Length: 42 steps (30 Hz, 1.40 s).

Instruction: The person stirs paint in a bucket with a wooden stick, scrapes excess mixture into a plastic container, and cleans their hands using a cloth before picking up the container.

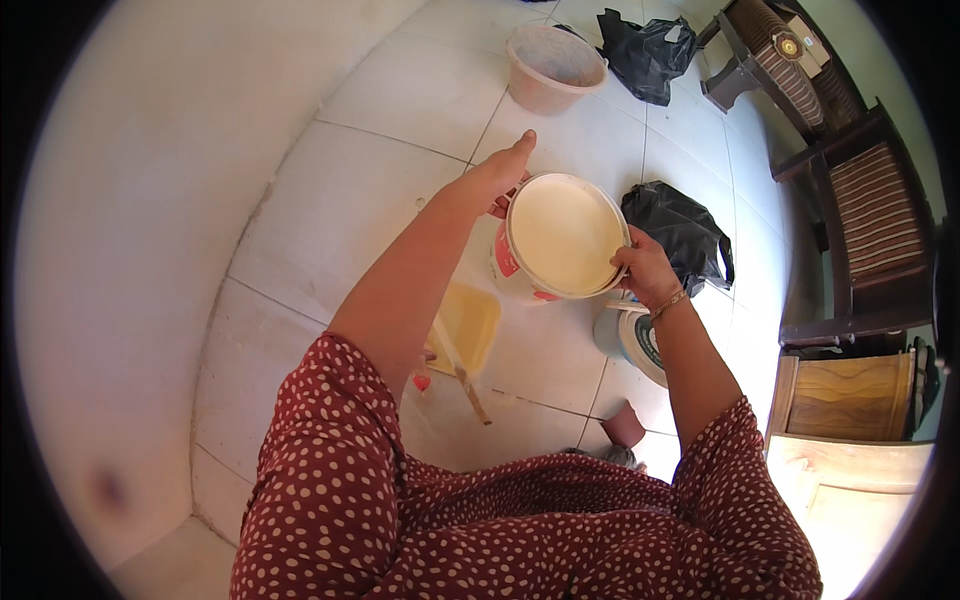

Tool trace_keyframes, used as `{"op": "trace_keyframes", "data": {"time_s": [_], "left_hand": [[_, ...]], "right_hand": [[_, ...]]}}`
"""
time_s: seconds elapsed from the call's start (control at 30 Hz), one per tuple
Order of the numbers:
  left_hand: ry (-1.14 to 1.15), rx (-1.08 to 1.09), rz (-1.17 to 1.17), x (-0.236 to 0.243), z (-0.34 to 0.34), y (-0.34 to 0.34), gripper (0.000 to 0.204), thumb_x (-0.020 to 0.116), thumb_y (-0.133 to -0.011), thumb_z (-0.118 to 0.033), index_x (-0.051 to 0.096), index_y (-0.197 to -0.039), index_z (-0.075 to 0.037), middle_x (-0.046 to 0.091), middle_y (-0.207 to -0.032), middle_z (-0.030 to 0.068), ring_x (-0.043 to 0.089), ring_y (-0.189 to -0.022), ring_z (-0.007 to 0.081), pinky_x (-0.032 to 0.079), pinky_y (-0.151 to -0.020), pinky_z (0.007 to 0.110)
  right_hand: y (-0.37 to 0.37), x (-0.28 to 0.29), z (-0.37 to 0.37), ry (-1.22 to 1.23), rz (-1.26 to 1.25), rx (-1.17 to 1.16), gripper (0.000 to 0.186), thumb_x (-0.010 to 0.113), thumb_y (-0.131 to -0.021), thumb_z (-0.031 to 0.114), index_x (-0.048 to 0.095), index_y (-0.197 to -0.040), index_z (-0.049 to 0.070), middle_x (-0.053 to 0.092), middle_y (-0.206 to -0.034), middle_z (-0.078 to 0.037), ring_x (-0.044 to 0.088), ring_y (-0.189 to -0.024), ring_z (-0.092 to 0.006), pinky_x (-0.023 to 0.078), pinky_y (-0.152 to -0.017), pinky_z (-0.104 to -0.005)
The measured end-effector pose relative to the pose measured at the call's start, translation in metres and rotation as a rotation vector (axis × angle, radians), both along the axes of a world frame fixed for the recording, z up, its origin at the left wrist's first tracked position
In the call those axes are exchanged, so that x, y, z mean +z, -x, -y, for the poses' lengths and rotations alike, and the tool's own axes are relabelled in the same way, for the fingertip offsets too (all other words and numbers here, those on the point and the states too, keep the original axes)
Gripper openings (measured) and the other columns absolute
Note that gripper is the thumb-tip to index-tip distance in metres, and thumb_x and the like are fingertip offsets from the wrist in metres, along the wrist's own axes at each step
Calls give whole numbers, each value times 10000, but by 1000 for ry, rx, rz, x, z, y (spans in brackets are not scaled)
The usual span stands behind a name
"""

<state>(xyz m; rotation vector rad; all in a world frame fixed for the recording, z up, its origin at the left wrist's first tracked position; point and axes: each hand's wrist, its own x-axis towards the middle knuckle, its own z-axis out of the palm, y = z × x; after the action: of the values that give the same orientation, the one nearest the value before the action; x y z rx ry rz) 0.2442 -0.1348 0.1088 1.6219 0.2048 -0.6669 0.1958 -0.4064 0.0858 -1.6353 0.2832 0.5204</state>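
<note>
Between my two hands is a white bucket (507, 262) with red markings, held above the tiled floor. Smooth cream-coloured paint (568, 235) fills it close to the rim. My left hand (503, 178) is at the bucket's far left side, its thumb stretched out and its other fingers curled at the handle end. On the right, my right hand (648, 270) grips the rim, thumb on top. Below my left forearm lies a yellow tray (470, 325), with a long flat stick (458, 370) across it.
A second, lidded bucket (640, 340) stands below my right hand, near a small brownish cup (624, 425). Farther off are a pinkish basin (553, 75) and black plastic bags (680, 225). Wooden furniture (870, 210) lines the right; a pale wall (150, 250) rises at left.
</note>
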Motion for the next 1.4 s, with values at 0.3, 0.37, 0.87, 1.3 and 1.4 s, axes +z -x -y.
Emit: {"op": "trace_keyframes", "data": {"time_s": [0.3,0.37,0.87,1.3,1.4], "left_hand": [[83,139,-76,-22,-11,20,870,241,-889,-679,437,-1176,119,556,-929,237,585,-621,230,541,-662,363],[84,161,-75,-25,-14,24,875,245,-891,-674,425,-1170,136,554,-922,239,587,-616,233,546,-657,361],[143,225,-28,-17,-33,31,864,271,-890,-671,509,-1127,125,572,-939,199,578,-820,299,492,-792,414],[126,402,-27,-31,-72,31,832,353,-878,-665,500,-1228,75,519,-1166,198,515,-1017,304,431,-892,453],[159,443,-10,-35,-97,35,824,363,-877,-662,491,-1243,64,496,-1211,206,495,-1067,319,418,-924,471]], "right_hand": [[-30,-15,1,-117,61,-145,234,572,-733,27,619,-944,-64,616,-834,-95,620,-737,-209,542,-653,-358],[-37,-15,-2,-109,49,-194,230,582,-748,53,614,-946,-62,618,-831,-96,615,-728,-213,533,-654,-358],[-18,2,-20,98,-79,62,315,597,-880,316,600,-981,17,625,-891,-98,625,-749,-186,545,-696,-338],[-12,27,10,203,87,-310,540,630,-830,412,543,-1166,-1,532,-975,-104,561,-757,-191,505,-665,-325],[-3,43,17,228,189,-268,563,654,-811,414,546,-1173,-4,549,-996,-94,555,-772,-173,492,-663,-309]]}}
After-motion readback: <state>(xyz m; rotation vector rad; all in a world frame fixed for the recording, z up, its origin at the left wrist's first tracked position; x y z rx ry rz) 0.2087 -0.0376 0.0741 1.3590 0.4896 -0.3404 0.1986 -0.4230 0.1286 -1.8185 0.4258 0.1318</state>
